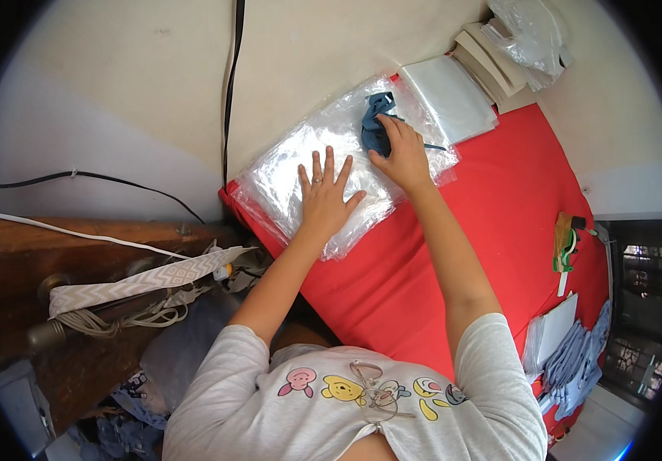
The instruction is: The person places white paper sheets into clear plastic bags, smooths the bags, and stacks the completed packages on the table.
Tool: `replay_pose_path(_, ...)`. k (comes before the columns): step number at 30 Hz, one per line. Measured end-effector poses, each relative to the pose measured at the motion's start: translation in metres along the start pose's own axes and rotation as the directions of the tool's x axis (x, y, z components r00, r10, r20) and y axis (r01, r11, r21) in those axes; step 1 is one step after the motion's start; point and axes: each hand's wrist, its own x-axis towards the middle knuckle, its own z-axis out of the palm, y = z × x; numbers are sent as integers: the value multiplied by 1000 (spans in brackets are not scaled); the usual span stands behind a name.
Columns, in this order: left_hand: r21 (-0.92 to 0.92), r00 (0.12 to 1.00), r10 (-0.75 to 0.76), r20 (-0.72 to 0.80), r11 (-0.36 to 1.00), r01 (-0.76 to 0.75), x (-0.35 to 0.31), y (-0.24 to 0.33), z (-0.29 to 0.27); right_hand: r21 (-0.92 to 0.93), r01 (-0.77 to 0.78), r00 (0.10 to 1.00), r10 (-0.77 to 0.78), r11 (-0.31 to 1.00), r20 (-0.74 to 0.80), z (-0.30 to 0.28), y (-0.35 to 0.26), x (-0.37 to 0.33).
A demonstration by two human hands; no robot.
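Observation:
A pile of clear plastic bags (269, 180) lies on the red cloth against the wall, shiny and slightly crumpled. My left hand (325, 201) rests flat on it with the fingers spread; nothing is in it. On the far right part of the pile sits a loosely coiled dark blue strap (375, 137), one thin end sticking out to the right. My right hand (404, 157) curls over the strap's right side, thumb and fingers closed on it. My palm hides part of the coil.
A flatter stack of clear sleeves (450, 96) adjoins the bags, beside cardboard sheets (492, 58). On the red cloth (400, 284) at right lie a green tape dispenser (565, 246) and folded blue garments (573, 369). Cables (100, 323) hang on wooden furniture (8, 269) at left.

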Motion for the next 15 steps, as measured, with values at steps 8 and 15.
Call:
replay_pose_path(8, 42, 999, 37, -1, 998, -37, 21, 7, 13, 13, 5, 989, -3, 1000, -146, -20, 13, 8)
replay_pose_path(15, 104, 995, 1, 103, 995, -12, 30, 4, 12, 136, -132, 987, 143, 982, -72, -88, -55, -153)
